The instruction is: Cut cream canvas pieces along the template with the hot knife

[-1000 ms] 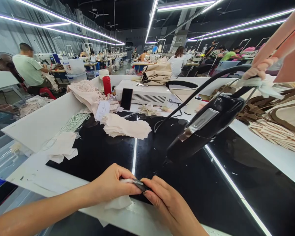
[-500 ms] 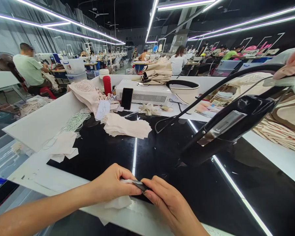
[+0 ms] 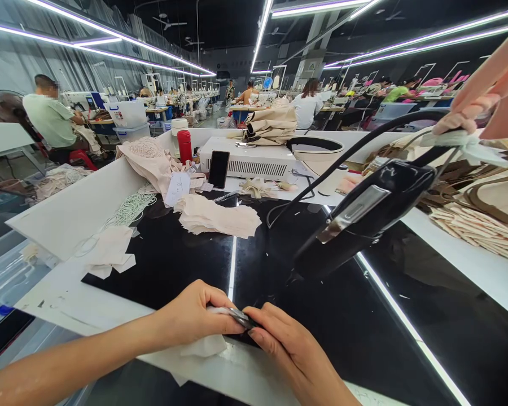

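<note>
My left hand (image 3: 190, 316) is closed, its thumb and forefinger pinching a pale strip of cloth (image 3: 220, 310) at the front edge of the black board (image 3: 313, 338). Fingers of my right hand (image 3: 285, 341) are closed around a small dark metal tool (image 3: 244, 319), which looks like thread snips; its handle is mostly hidden. The tool's metal end meets the cloth at the left fingertips. Under my left hand lie loose cream cloth pieces (image 3: 205, 346). Beyond both hands rests a stack of cream cut pieces (image 3: 218, 217).
A black corded device (image 3: 364, 214) with a metal plate hangs from knotted peach cloth (image 3: 461, 121) at right. At the back stand a phone (image 3: 218, 169), a red bottle (image 3: 185, 146) and a white vented box (image 3: 245, 159). Folded cloth (image 3: 482, 228) is piled at right.
The hanging black device and its peach cloth have swung to the left. Both hands stay almost in place, with the dark tool tilted slightly differently between them.
</note>
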Demonstrator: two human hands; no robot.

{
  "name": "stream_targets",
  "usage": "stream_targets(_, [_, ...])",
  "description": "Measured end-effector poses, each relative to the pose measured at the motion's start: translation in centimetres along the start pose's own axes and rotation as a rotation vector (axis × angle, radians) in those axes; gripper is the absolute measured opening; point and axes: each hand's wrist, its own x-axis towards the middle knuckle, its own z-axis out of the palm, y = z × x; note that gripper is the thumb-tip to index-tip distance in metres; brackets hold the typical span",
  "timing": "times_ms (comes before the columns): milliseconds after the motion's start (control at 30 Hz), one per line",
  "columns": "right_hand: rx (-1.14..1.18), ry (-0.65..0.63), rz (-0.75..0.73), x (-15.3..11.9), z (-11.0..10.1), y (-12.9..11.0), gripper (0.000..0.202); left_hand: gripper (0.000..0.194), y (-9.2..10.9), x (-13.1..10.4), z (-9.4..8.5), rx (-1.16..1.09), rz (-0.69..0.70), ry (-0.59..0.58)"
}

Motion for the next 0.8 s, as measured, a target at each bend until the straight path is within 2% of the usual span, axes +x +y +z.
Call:
stream_targets(433, [0.011,0.006,0.026,0.09,-0.02,0.05,0.051,0.024,0.28,-0.12,0.07,0.008,0.007,-0.009])
stream_targets(667, [0.002,-0.025,0.051,0.03,-0.21,-0.24,0.048,0.03,0.34,-0.19,-0.01,0.033,-0.007,-0.004])
stream_targets(800, [-0.005,-0.012,0.02,0.07,-0.23,-0.5,0.05,0.029,0.36,-0.22,-0.09,0.046,-0.01,-0.005])
